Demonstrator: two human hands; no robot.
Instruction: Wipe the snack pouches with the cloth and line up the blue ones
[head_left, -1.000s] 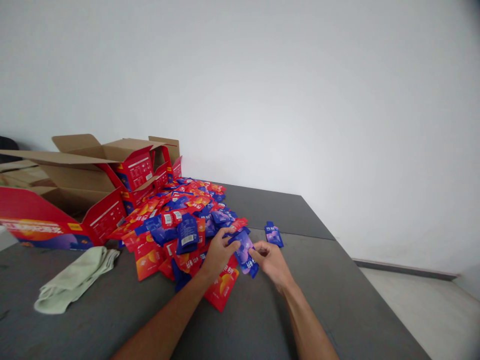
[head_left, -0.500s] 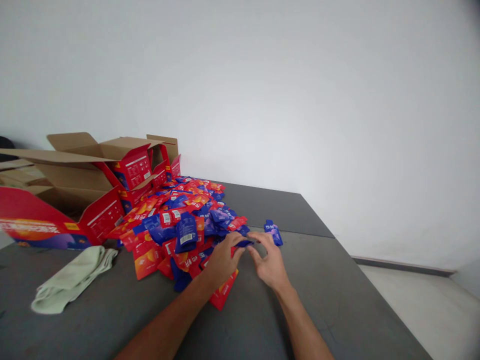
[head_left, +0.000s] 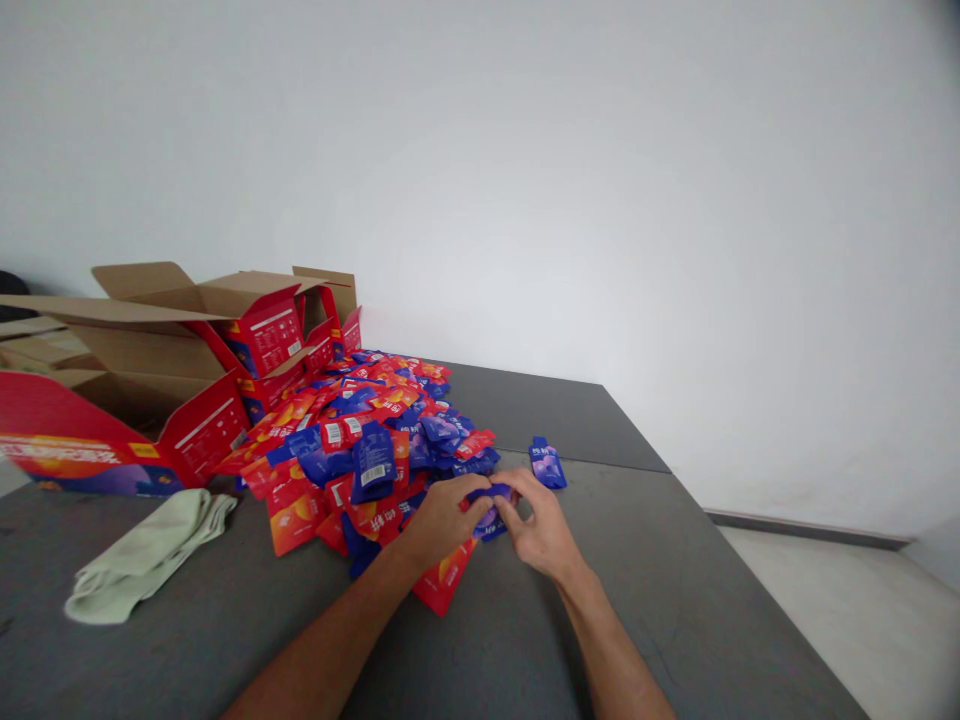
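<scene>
Between my two hands is a blue-purple sachet, pinched by the fingers and thumb of each hand. My left hand grips its left side, and my right hand has its right side. Fingers cover part of the sachet. Just left of my hands spreads a heap of red and blue sachets. A red sachet sticks out from under my left hand. One separate blue sachet lies flat on the table beyond my right hand.
Open red cardboard boxes stand at the left behind and beside the heap. A folded pale green cloth lies in front of them. The dark grey table ends along its right edge; a white wall rises behind.
My fingers have closed on a blue-purple sachet, and its printed face now shows between my hands. Both hands stay in nearly the same place beside the heap.
</scene>
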